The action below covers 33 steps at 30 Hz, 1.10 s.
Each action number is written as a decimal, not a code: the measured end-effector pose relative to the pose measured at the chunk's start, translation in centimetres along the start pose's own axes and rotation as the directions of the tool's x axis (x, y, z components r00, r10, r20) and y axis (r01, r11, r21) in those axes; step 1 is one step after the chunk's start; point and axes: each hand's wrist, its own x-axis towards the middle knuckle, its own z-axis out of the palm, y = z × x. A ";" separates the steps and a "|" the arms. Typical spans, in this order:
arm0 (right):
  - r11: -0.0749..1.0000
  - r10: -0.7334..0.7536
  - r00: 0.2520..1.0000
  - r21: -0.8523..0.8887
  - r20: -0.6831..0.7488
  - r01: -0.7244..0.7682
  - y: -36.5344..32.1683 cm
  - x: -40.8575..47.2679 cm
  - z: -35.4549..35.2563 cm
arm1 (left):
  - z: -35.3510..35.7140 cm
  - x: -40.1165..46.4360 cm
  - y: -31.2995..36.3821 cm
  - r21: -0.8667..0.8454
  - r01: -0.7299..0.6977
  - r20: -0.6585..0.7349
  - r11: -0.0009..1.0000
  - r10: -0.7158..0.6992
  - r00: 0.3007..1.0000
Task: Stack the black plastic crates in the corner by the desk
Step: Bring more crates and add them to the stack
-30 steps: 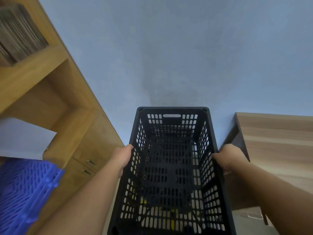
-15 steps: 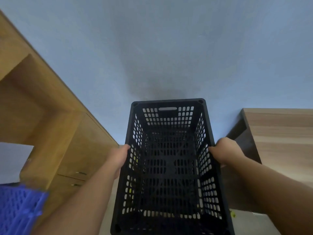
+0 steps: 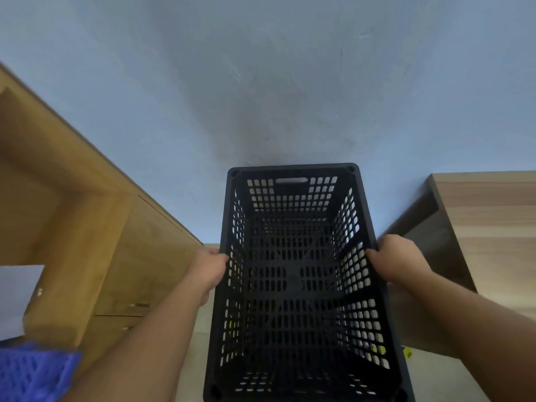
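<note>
A black plastic crate [image 3: 293, 285] with perforated walls fills the middle of the head view, its open top facing me and its far end close to the blue wall. My left hand [image 3: 207, 271] grips the crate's left long rim, fingers curled over the outer side. My right hand [image 3: 398, 264] grips the right long rim the same way. Through the holes more black lattice shows below, so whether another crate lies under it I cannot tell. Small yellow bits show through the holes low down.
A wooden cabinet [image 3: 116, 256] with drawers and an open shelf stands close on the left. A wooden desk [image 3: 487, 227] stands on the right, its side panel beside the crate. A blue plastic crate [image 3: 32, 372] shows at the lower left. The blue wall [image 3: 261, 82] is straight ahead.
The crate has sunk lower and nearer the wall between cabinet and desk, both hands still gripping its rims. My view has swung right, so the shelf and blue crate slid toward the left edge.
</note>
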 end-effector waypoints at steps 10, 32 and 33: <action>1.000 -0.003 1.000 -0.024 -0.016 0.003 0.4 0.8 0.6 | 0.2 1.5 0.0 0.080 -0.047 -0.019 0.996 0.048 0.999; 0.990 0.094 0.986 0.116 -0.135 -0.079 4.5 -8.7 -3.8 | 4.6 -5.7 5.3 0.642 -0.538 0.202 0.547 0.556 0.806; 0.987 0.110 0.983 0.131 -0.146 -0.091 5.3 -9.3 -4.2 | 5.5 -6.2 5.7 0.640 -0.557 0.227 0.529 0.563 0.795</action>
